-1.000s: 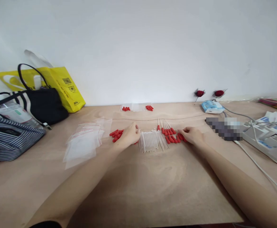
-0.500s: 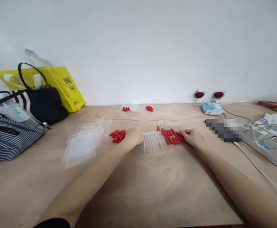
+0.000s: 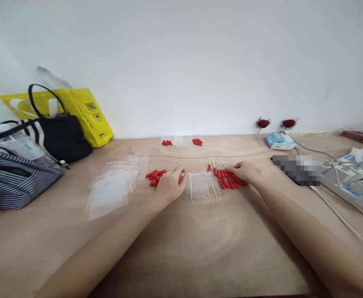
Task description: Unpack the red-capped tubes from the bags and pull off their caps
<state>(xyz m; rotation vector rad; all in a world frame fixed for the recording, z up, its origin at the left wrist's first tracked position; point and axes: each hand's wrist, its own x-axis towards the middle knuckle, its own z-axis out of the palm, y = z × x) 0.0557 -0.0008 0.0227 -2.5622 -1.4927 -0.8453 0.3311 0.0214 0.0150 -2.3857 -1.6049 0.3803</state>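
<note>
Between the thumb and fingers of my left hand (image 3: 170, 184) shows a red rubber bulb (image 3: 180, 178). This hand is closed, just left of a row of clear thin tubes (image 3: 198, 185). A pile of red rubber bulbs (image 3: 155, 177) lies on its other side. To the right of the tubes are droppers with red bulbs (image 3: 221, 174), laid out in two rows. My right hand (image 3: 246, 171) rests at their right side, its fingertips together at the upper row. Whatever those fingertips pinch is too small to make out.
Clear zip bags (image 3: 110, 186) lie overlapped at left. Further back, small bags (image 3: 181, 141) hold red bulbs. Black, striped and yellow bags (image 3: 99, 120) stand at the left. A tissue pack (image 3: 280, 141), a blurred phone-like object (image 3: 289, 167) and a cabled power strip (image 3: 344, 184) occupy the right.
My left hand has turned and drawn slightly toward me, and a red bulb now shows in its fingers. My right hand has shifted left and up along the red-bulbed droppers.
</note>
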